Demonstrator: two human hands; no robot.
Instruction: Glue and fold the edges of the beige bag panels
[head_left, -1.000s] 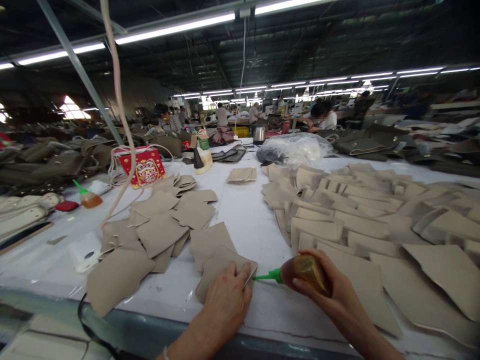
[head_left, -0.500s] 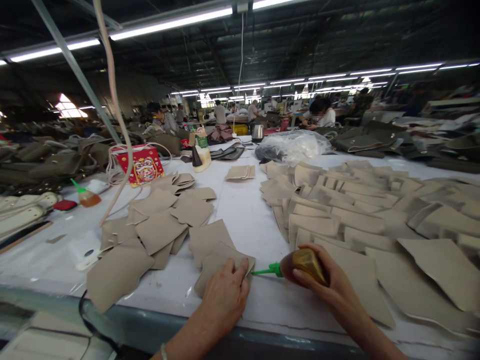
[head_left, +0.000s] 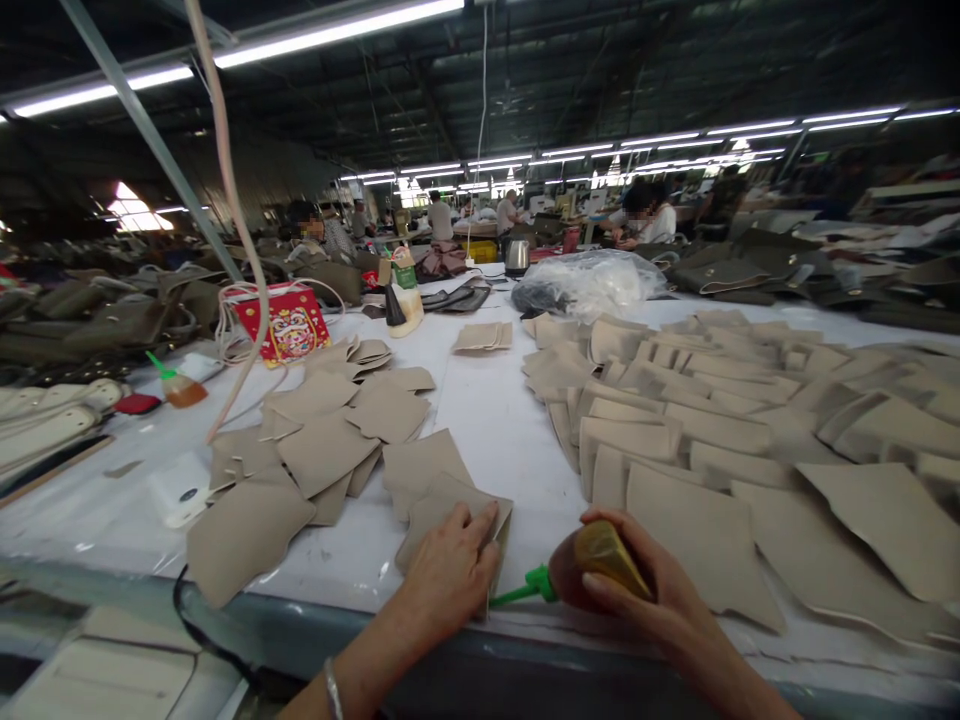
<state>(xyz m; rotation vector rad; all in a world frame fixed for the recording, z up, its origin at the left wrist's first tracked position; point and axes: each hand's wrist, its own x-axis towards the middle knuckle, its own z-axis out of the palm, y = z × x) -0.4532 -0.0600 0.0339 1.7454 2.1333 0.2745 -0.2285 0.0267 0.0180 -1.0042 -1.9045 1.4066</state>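
My left hand [head_left: 450,572] lies flat, fingers spread, on a beige leather piece [head_left: 442,512] at the near edge of the white table [head_left: 495,430]. My right hand [head_left: 641,595] is wrapped round an amber glue bottle [head_left: 596,560] with a green nozzle [head_left: 517,592]. The nozzle tip points left and meets the lower right edge of that piece, just beside my left fingers. More beige pieces [head_left: 322,450] lie fanned out to the left, and a big spread of them [head_left: 712,420] lies to the right.
A second glue bottle [head_left: 177,387], a red printed box [head_left: 285,324] and a hanging hose [head_left: 232,210] are at the left. A clear plastic bag [head_left: 592,283] and a white bottle [head_left: 405,300] stand farther back. Other people work at distant tables.
Both hands have slid toward the near table edge. The nozzle has dropped from the piece's right corner to its lower right edge.
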